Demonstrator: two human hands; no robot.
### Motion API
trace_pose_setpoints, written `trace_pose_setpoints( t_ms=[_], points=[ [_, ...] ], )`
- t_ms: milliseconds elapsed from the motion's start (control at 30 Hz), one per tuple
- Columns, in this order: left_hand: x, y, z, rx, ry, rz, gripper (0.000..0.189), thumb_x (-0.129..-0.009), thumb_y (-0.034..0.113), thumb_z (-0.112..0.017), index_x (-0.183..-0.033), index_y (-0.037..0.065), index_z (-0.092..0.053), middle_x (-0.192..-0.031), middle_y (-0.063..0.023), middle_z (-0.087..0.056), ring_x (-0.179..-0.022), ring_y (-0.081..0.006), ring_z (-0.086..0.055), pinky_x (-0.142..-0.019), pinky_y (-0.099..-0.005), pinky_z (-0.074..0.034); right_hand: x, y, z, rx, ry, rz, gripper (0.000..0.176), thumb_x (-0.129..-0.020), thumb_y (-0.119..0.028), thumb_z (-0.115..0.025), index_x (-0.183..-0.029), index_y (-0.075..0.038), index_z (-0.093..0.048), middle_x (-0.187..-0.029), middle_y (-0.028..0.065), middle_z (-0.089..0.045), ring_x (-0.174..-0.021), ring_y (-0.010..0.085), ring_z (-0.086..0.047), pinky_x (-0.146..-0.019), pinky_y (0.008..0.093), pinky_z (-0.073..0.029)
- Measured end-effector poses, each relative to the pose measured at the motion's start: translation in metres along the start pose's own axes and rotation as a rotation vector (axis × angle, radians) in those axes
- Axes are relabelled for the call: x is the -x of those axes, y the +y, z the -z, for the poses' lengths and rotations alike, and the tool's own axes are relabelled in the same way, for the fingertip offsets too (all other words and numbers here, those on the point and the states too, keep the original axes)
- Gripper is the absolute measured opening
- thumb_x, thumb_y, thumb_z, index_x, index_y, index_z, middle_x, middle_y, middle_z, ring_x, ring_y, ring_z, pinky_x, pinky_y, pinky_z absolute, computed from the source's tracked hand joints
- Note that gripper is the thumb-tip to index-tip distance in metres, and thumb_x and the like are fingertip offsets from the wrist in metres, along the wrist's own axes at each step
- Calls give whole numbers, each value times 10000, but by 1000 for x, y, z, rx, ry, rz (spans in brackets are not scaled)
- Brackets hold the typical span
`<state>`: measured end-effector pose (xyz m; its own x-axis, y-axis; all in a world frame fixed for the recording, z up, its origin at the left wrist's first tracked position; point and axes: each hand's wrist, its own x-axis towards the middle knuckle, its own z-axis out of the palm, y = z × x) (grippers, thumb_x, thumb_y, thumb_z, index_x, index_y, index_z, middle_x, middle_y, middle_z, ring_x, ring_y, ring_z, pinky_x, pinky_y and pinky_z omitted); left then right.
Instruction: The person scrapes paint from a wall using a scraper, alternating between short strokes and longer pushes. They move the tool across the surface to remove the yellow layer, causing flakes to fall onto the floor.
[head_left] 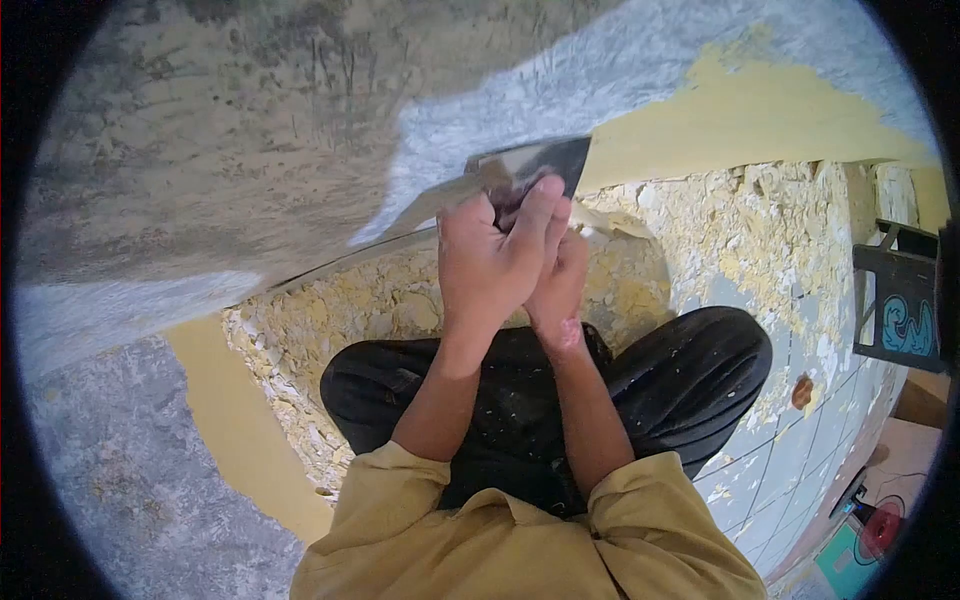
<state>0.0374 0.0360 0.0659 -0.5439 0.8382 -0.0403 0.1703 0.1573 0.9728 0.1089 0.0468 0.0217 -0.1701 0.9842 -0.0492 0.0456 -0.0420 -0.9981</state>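
A wide-bladed scraper [566, 160] lies with its metal blade against the wall [500, 110], at the edge between bare grey-white plaster and yellow paint. My left hand [477, 265] is closed around its handle, which the fingers mostly hide. Pressed in beside it, my right hand [562, 275] also grips the scraper, partly covered by the left. Below the hands, yellow and white paint flakes [400, 305] cover the floor along the wall's foot.
My crossed legs in black trousers [690, 370] are close below the hands. At the right stands a dark stool [900, 290] with a blue design. Yellow paint [730, 115] still coats part of the wall. A red round object [880, 528] is at the lower right.
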Motion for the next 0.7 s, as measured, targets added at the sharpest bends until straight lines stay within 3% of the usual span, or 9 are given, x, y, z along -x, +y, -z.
trace_pose_setpoints(
  t_ms=[33,100,167,233,300,433,500,633,700],
  points=[
    [0,-5,-1,5,-6,23,322,-843,292,-638,-843,-25,-689,-592,-116,-631,-529,-128,-587,-522,-302,-449,1,4,1,43,-4,-22,518,-996,-305,-364,-751,90,-591,-610,233,-590,-580,256,-640,-492,386,-427],
    [-3,-19,13,-110,-32,5,347,-848,315,-631,-827,-27,-684,-579,-122,-620,-503,-134,-570,-506,-306,-442,12,27,-14,54,8,-25,512,-1000,-299,-358,-733,74,-586,-600,223,-587,-558,255,-626,-485,381,-413],
    [-4,-28,34,-136,-189,210,371,-849,331,-622,-789,-32,-673,-576,-144,-613,-501,-167,-580,-516,-321,-446,26,38,-27,144,32,96,518,-1004,-301,-350,-702,56,-575,-577,204,-570,-528,263,-594,-488,373,-403],
    [-6,-26,47,-240,-200,191,385,-846,332,-623,-741,-37,-656,-551,-156,-588,-489,-176,-571,-511,-326,-440,29,39,-32,54,-39,71,527,-1007,-308,-343,-678,35,-570,-561,165,-557,-519,251,-564,-498,361,-403],
    [-7,-31,50,-269,-219,130,397,-844,335,-624,-718,-41,-648,-529,-161,-567,-475,-192,-565,-504,-333,-435,31,41,-34,-146,-129,-290,553,-1004,-351,-338,-695,38,-582,-574,133,-568,-535,213,-557,-514,353,-414],
    [-7,-32,41,-337,-185,129,419,-843,348,-622,-709,-48,-641,-525,-169,-559,-466,-219,-561,-502,-348,-431,28,40,-28,-206,-104,-419,579,-996,-400,-336,-715,35,-593,-586,123,-582,-547,208,-568,-527,347,-425],
    [-6,-22,43,-378,-243,139,317,-889,261,-602,-810,-41,-658,-607,-41,-606,-572,-60,-494,-534,-279,-422,29,40,-28,-187,-117,-382,601,-989,-436,-330,-730,36,-598,-599,129,-590,-559,215,-577,-538,343,-434],
    [-6,-17,42,-388,-248,175,321,-877,274,-613,-800,-35,-653,-605,-58,-607,-559,-75,-493,-538,-290,-426,29,44,-30,-227,-115,-388,602,-991,-434,-323,-731,33,-599,-606,126,-594,-569,220,-584,-543,345,-440],
    [-6,-10,37,-460,-181,170,418,-832,345,-624,-694,-49,-637,-544,-199,-564,-510,-314,-589,-526,-381,-445,28,38,-27,-201,-129,-394,603,-994,-427,-313,-739,36,-602,-623,146,-603,-586,226,-597,-546,352,-441]
  ],
)
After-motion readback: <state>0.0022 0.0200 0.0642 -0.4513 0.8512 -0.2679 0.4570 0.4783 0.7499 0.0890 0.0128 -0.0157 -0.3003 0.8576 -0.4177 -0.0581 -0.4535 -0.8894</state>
